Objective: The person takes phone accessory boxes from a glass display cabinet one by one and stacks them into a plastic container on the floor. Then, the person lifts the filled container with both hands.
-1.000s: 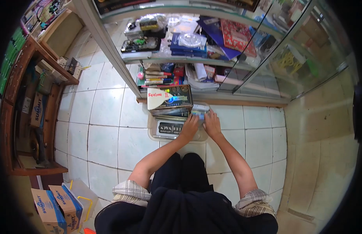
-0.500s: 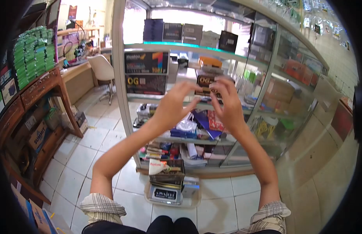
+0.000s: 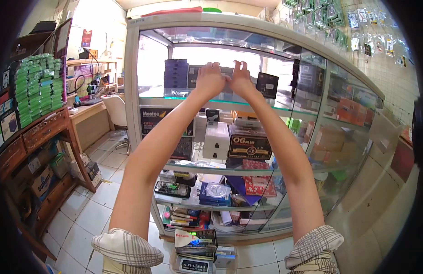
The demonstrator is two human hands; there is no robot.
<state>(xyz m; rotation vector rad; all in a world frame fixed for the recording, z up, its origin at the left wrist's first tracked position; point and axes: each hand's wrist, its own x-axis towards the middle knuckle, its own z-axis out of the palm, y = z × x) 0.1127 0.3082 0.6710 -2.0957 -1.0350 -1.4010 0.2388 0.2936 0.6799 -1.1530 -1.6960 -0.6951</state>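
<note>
Both hands reach up to the top glass shelf (image 3: 175, 93) of the display cabinet. My left hand (image 3: 212, 81) touches the front of the grey boxes (image 3: 192, 76) there, its fingers bent over them. Beside it, my right hand (image 3: 241, 81) rests at the boxes too, fingers raised and curled; what its fingertips hold, if anything, is hidden. A stack of dark blue boxes (image 3: 175, 74) stands left of the hands, and a black box (image 3: 267, 85) stands to their right.
Lower shelves hold an OG Plus box (image 3: 249, 144), white boxes (image 3: 216, 139) and a red patterned packet (image 3: 258, 178). On the floor stands a tray (image 3: 233, 264) with boxes. A wooden cabinet (image 3: 42, 132) with green packets (image 3: 39, 89) is at left.
The view has tilted up from the floor tray to the cabinet. Both hands have left the tray, risen past the middle shelves and reached the boxes on the top shelf.
</note>
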